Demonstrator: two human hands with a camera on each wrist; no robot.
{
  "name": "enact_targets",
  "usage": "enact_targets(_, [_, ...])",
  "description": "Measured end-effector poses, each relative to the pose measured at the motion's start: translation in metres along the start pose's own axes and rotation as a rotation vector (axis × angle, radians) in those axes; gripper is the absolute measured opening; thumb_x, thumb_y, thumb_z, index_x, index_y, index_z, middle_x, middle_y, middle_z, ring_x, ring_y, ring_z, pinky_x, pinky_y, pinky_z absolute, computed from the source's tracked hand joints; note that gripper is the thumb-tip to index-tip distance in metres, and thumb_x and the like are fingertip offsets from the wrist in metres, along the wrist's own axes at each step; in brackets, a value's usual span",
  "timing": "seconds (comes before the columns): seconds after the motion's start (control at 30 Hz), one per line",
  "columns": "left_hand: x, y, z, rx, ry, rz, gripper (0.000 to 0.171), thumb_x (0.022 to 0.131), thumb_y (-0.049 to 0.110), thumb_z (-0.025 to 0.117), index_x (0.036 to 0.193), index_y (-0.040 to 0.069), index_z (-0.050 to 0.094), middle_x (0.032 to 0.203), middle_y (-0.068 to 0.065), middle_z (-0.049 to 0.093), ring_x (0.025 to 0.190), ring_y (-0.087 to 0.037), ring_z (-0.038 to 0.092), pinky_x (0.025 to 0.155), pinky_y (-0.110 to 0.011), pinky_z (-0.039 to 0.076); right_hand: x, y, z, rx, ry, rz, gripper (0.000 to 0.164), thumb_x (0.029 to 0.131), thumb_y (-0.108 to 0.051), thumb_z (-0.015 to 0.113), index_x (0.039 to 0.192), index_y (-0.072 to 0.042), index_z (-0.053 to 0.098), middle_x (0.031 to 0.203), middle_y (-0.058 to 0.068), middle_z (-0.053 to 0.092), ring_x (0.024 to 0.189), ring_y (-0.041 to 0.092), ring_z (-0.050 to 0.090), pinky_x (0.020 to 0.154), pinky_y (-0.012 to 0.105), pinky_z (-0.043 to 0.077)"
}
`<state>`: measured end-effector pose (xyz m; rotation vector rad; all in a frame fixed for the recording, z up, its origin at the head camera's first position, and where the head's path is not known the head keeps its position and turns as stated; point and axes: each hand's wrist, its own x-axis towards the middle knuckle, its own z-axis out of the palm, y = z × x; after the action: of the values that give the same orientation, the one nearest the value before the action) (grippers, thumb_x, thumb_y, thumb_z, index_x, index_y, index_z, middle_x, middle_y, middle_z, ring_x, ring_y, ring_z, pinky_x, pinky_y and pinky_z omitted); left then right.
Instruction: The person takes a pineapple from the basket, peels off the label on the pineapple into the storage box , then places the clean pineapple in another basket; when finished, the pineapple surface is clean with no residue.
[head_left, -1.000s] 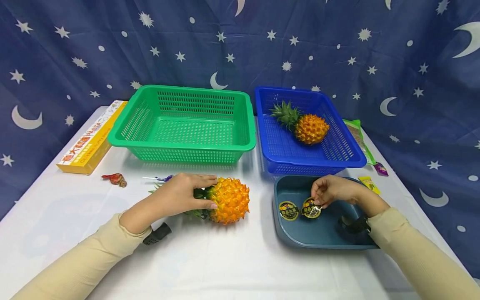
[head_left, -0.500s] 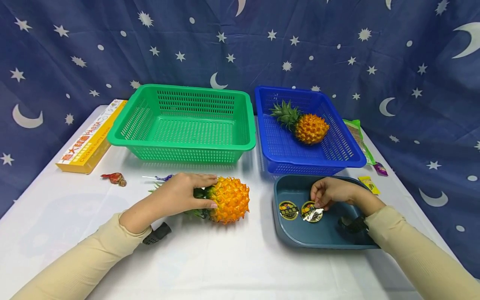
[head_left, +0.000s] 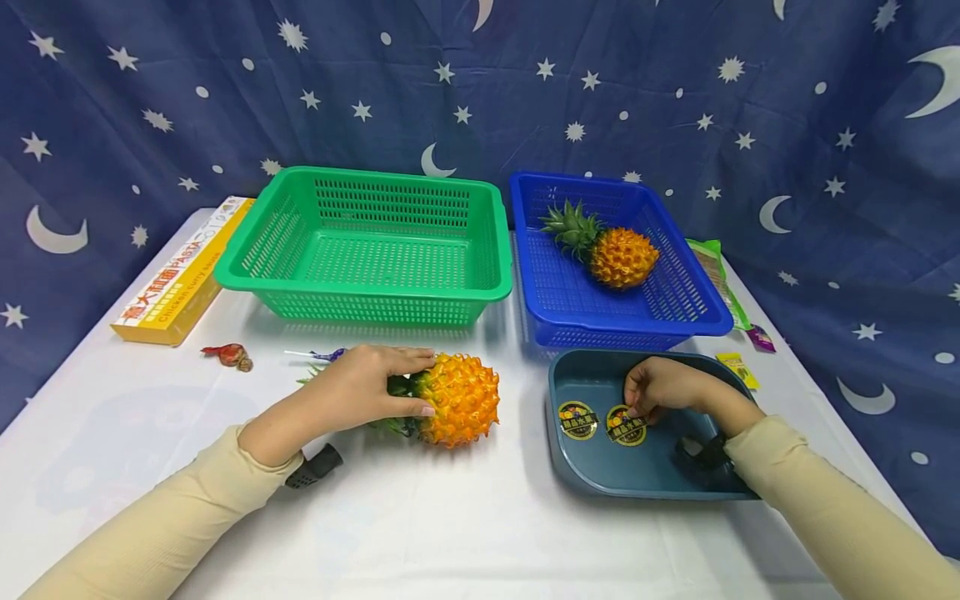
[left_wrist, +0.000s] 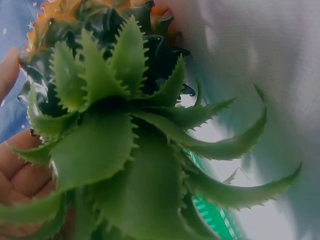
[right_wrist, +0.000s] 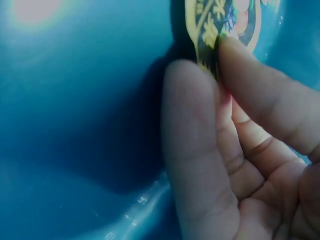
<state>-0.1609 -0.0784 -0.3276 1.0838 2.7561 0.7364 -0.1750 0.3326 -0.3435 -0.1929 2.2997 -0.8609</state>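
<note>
My left hand [head_left: 352, 387] holds a toy pineapple [head_left: 463, 404] lying on its side on the white table, thumb and fingers spread round its crown end. Its toothed green leaves [left_wrist: 115, 145] fill the left wrist view, hiding much of the palm. Inside the dark blue-grey basin [head_left: 645, 477], my right hand [head_left: 663, 390] pinches the edge of a round black-and-gold sticker [head_left: 622, 427] between thumb and finger. The right wrist view shows this sticker [right_wrist: 205, 25] tilted at the fingertips. A matching round sticker [head_left: 577, 422] is just left of it.
Behind stand a green basket [head_left: 375, 292] and a blue basket [head_left: 547, 308] holding another pineapple [head_left: 622, 258]. A pasta box [head_left: 180, 279], a red-wrapped candy [head_left: 228, 357] and a purple lollipop [head_left: 326, 356] lie left. Small packets, one yellow [head_left: 738, 369], lie right.
My right hand has dipped slightly in the basin, and the pinched sticker has turned, its silvery glare gone and its print showing. My left hand and the pineapple have stayed put.
</note>
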Motion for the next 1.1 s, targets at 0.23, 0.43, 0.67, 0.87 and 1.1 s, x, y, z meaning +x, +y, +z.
enact_targets(0.23, [0.001, -0.001, 0.001, 0.001, 0.007, 0.006, 0.064, 0.077, 0.046, 0.069, 0.126, 0.006, 0.057, 0.13, -0.007, 0.055, 0.121, -0.026, 0.051, 0.099, -0.043, 0.043, 0.0, -0.003, 0.003, -0.049, 0.022, 0.013, 0.011, 0.073, -0.001, 0.069, 0.075, 0.001, 0.059, 0.065, -0.001, 0.056, 0.059, 0.012, 0.053, 0.055, 0.029, 0.051])
enact_targets(0.43, [0.0, -0.002, 0.001, 0.0, 0.006, 0.0, 0.063, 0.078, 0.046, 0.069, 0.126, 0.006, 0.057, 0.13, -0.007, 0.056, 0.121, -0.026, 0.051, 0.099, -0.043, 0.042, 0.001, -0.004, 0.003, -0.082, 0.035, 0.037, 0.01, 0.073, -0.001, 0.068, 0.074, 0.0, 0.058, 0.062, -0.001, 0.054, 0.052, 0.013, 0.046, 0.049, 0.027, 0.042])
enact_targets(0.67, [0.0, -0.001, 0.0, -0.003, 0.005, 0.006, 0.063, 0.078, 0.046, 0.068, 0.126, 0.005, 0.057, 0.13, -0.008, 0.056, 0.121, -0.026, 0.051, 0.099, -0.043, 0.042, -0.003, -0.008, -0.002, -0.079, 0.026, 0.023, 0.012, 0.076, -0.006, 0.07, 0.079, 0.0, 0.059, 0.067, 0.0, 0.056, 0.059, 0.014, 0.05, 0.055, 0.029, 0.047])
enact_targets(0.87, [0.0, 0.0, 0.0, 0.004, 0.011, 0.015, 0.063, 0.078, 0.046, 0.068, 0.126, 0.005, 0.057, 0.13, -0.009, 0.056, 0.121, -0.026, 0.051, 0.1, -0.043, 0.042, -0.005, -0.012, -0.005, -0.034, 0.018, 0.027, 0.014, 0.078, -0.008, 0.07, 0.084, 0.002, 0.06, 0.069, 0.0, 0.058, 0.066, 0.014, 0.054, 0.063, 0.031, 0.054])
enact_targets(1.1, [-0.001, 0.001, -0.002, 0.01, 0.01, 0.014, 0.066, 0.078, 0.047, 0.068, 0.128, 0.006, 0.055, 0.134, -0.012, 0.05, 0.126, -0.026, 0.046, 0.103, -0.044, 0.039, -0.012, -0.017, -0.01, 0.034, 0.009, -0.032, 0.018, 0.078, -0.007, 0.069, 0.087, 0.004, 0.058, 0.071, 0.001, 0.057, 0.068, 0.016, 0.057, 0.067, 0.034, 0.055])
